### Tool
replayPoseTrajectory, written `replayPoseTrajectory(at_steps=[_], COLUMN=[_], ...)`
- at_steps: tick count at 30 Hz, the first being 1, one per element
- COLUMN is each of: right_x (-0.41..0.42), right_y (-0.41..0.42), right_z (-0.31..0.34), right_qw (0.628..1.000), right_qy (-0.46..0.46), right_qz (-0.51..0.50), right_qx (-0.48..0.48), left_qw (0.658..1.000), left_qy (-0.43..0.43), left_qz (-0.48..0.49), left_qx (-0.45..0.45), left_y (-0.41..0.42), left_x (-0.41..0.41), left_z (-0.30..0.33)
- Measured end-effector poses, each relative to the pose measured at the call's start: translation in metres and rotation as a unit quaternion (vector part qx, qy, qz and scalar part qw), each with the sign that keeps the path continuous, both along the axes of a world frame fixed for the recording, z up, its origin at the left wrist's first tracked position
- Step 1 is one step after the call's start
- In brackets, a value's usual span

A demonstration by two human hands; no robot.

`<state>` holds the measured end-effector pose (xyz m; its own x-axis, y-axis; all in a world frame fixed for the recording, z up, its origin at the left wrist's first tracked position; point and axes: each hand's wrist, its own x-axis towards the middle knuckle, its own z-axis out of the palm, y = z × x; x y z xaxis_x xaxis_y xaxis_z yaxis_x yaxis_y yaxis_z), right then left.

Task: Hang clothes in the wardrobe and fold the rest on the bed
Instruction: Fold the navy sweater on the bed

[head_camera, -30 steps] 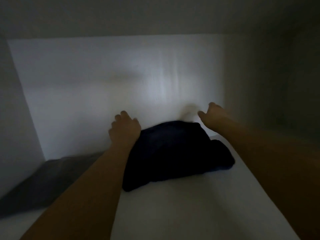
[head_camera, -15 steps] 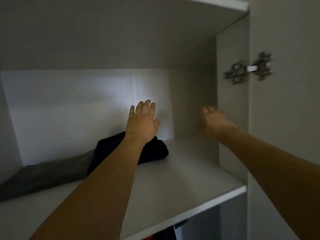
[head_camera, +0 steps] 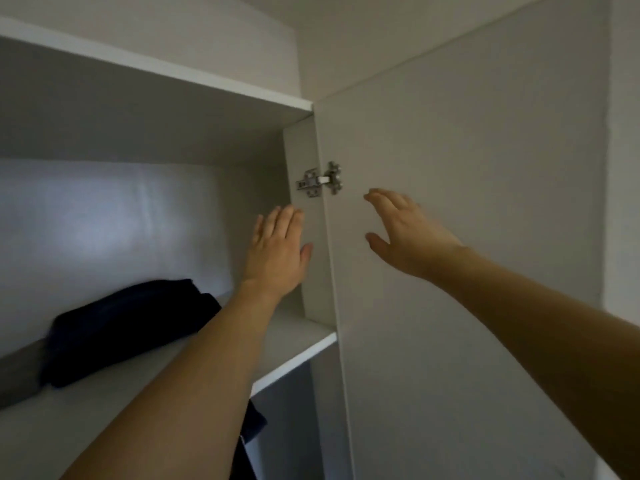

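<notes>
So we're at the top shelf (head_camera: 294, 355) of the wardrobe (head_camera: 156, 67), and the folded dark garment (head_camera: 128, 327) is sitting on it toward the back left, with something grey just beside it at the far left edge. Looks to us like the stowing part of this step is done and the job now is getting our arms clear. Best way to do that, we'd say: draw straight back and a bit up so the forearm doesn't drag the fold apart, and mind the metal hinge (head_camera: 320, 181) right above our fingertips.

Pose-wise, our left hand (head_camera: 277, 251) is up in front of the wardrobe's right side panel, fingers together and flat, palm facing in, holding nothing. Our right hand (head_camera: 405, 233) is outside the cabinet against the open door (head_camera: 485, 237), fingers spread wide, thumb out, also empty. We can't tell if it's actually touching the door or just near it. Both arms are stretched up and forward.
</notes>
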<state>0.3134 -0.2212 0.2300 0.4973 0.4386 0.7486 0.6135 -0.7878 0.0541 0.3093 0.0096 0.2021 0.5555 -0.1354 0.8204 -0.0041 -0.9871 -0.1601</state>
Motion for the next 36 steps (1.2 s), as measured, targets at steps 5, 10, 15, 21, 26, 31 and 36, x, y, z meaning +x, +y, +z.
replayPoseTrajectory(at_steps=[5,10,15,21,26,31,36], right_x=[-0.059,-0.124,-0.200,-0.279,-0.308,-0.345,-0.414], right_y=[-0.094,-0.197,-0.322,-0.474,-0.578,-0.677,-0.781], right_z=[-0.015,-0.035,-0.062,-0.111,-0.161,-0.220,-0.259], right_qw=[0.996,0.985,0.970,0.947,0.926,0.901,0.870], right_qy=[0.002,0.005,0.028,0.084,0.147,0.191,0.243], right_qz=[-0.093,-0.171,-0.236,-0.301,-0.334,-0.375,-0.409], right_qx=[-0.007,0.018,0.041,0.068,0.093,0.104,0.126], left_qw=[0.997,0.987,0.977,0.960,0.945,0.921,0.888], left_qy=[0.008,-0.001,0.012,0.047,0.104,0.171,0.223], left_qz=[-0.082,-0.159,-0.212,-0.276,-0.307,-0.349,-0.391], left_qx=[0.007,0.007,-0.018,-0.005,0.052,0.041,0.087], left_y=[-0.086,-0.202,-0.321,-0.479,-0.593,-0.706,-0.824], left_x=[-0.019,-0.056,-0.109,-0.169,-0.195,-0.208,-0.265], left_z=[-0.015,-0.010,-0.039,-0.082,-0.132,-0.189,-0.242])
